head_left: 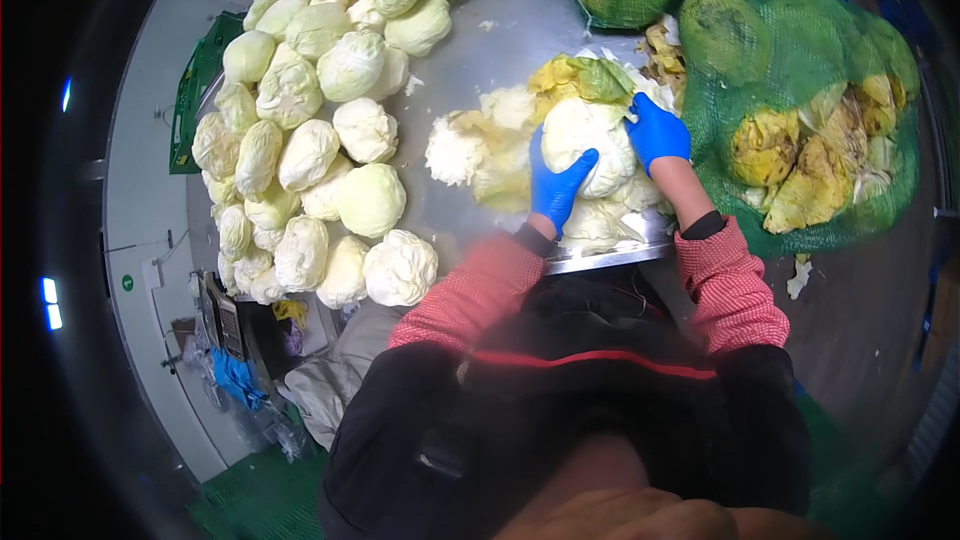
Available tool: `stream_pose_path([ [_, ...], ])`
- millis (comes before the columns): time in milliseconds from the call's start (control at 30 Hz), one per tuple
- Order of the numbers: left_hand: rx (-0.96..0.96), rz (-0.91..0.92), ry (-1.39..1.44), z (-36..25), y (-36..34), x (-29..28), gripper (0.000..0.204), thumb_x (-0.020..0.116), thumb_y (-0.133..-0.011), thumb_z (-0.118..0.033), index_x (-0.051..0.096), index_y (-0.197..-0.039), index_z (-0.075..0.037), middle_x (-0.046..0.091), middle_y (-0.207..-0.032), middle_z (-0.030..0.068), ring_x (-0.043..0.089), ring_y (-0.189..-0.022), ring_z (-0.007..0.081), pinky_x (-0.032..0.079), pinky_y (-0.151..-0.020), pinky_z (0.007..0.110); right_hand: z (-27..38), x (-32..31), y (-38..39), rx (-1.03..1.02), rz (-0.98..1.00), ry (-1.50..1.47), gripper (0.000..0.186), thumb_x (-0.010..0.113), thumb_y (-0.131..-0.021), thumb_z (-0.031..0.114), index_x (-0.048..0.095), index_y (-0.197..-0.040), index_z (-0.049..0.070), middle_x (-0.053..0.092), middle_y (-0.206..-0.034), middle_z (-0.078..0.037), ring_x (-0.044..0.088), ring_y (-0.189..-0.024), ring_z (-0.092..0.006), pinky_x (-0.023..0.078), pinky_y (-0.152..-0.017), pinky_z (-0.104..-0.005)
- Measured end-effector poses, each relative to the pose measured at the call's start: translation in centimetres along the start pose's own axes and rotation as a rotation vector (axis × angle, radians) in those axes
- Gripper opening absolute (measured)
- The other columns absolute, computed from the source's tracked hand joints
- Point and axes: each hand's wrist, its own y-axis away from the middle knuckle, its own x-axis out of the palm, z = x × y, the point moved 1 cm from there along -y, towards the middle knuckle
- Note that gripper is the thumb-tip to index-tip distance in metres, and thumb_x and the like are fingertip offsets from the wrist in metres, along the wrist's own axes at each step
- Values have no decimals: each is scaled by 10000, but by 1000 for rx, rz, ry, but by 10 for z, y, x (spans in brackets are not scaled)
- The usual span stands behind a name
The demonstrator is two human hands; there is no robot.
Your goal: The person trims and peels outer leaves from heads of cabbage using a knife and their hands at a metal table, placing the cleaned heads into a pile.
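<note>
A pale cabbage head (592,140) sits near the front edge of the steel table (500,40), gripped from both sides; the left hand (560,185) in a blue glove wraps its near face, fingers spread; the right hand (657,132) clamps the far side, fingertips buried in yellowed outer leaves (580,75); loose trimmings (480,145) hide the cabbage's base; left of it lies a heap of trimmed cabbages (320,130); right, green net sacks (800,100), partly cut off.

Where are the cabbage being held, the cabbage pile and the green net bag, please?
Held cabbage (590,135): head view, pale top between both gloves.
Cabbage pile (310,150): head view, a trimmed head mid-pile.
Net bag (800,60): head view, its upper mesh.
</note>
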Motion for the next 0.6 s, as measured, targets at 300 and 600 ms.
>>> stream_pose_path([
  [300,-416,413,955,-13,-17,-39,573,560,-867,-214,303,-1339,-14,426,-1306,163,432,-1196,293,351,-1010,418,-31,17,-4,80,40,-109,368,555,-792,343,547,-1076,110,608,-979,-199,575,-889,-398,470,-759,-453],
  [600,-273,450,665,-48,-13,-54,585,536,-870,-198,272,-1355,-8,423,-1292,133,432,-1174,223,382,-977,335,-5,-52,27,167,96,-141,556,601,-780,431,481,-1209,98,607,-1010,-211,579,-921,-387,469,-779,-448],
])
